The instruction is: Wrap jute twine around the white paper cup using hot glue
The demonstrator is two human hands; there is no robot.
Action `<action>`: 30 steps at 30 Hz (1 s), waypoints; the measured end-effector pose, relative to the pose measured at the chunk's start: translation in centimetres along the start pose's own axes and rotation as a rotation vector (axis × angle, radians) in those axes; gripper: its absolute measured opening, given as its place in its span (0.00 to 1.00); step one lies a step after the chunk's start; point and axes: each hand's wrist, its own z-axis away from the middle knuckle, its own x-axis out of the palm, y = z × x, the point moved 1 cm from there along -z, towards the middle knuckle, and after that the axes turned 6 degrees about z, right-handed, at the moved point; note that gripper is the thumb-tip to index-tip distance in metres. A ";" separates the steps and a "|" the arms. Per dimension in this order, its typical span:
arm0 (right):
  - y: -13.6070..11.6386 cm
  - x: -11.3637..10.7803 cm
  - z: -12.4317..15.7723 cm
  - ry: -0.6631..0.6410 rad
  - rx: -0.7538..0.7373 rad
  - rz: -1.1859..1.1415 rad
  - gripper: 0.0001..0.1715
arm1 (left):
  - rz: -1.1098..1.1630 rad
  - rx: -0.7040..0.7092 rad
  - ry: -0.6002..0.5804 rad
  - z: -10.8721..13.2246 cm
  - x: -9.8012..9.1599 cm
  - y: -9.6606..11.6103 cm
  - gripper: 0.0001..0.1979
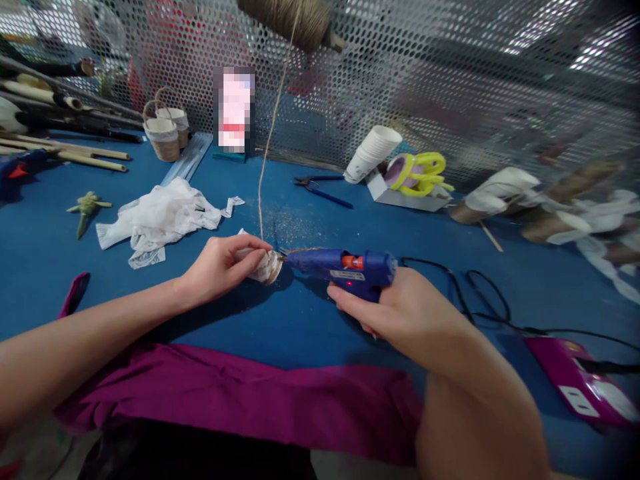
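Observation:
My left hand (220, 267) is closed around a small paper cup (269, 268) lying on its side, white with brown string near its end. A strand of twine (271, 127) runs down to the cup from a large spool (293, 20) above. In my right hand (407, 310) is a blue hot glue gun (330, 265), gripped by its handle, with a small red light lit. Its nozzle points left at the end of the cup, touching or very near it. My fingers hide part of the cup.
Crumpled white lace (170, 212), two small baskets (164, 140), and a screen (234, 110) stand left and back. Pliers (325, 192), stacked paper cups (373, 153) and yellow scissors (415, 175) are behind. A black cord (480, 313) and purple power strip (583, 383) lie right.

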 end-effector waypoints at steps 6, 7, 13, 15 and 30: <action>-0.1 0.2 0.0 -0.005 -0.020 -0.025 0.12 | -0.003 0.001 0.005 -0.1 0.0 -0.1 0.13; -0.1 0.2 0.1 -0.005 -0.031 -0.031 0.12 | -0.003 -0.003 0.007 -0.1 0.0 -0.1 0.13; -0.1 0.4 0.3 -0.020 -0.073 -0.055 0.13 | -0.009 -0.025 0.009 -0.2 -0.1 -0.1 0.14; 0.0 0.4 0.3 -0.019 -0.097 -0.060 0.14 | -0.007 -0.029 0.007 -0.2 -0.1 0.0 0.14; 0.2 -0.2 -0.3 -0.044 0.027 0.000 0.13 | -0.049 0.104 -0.002 0.2 0.0 0.2 0.13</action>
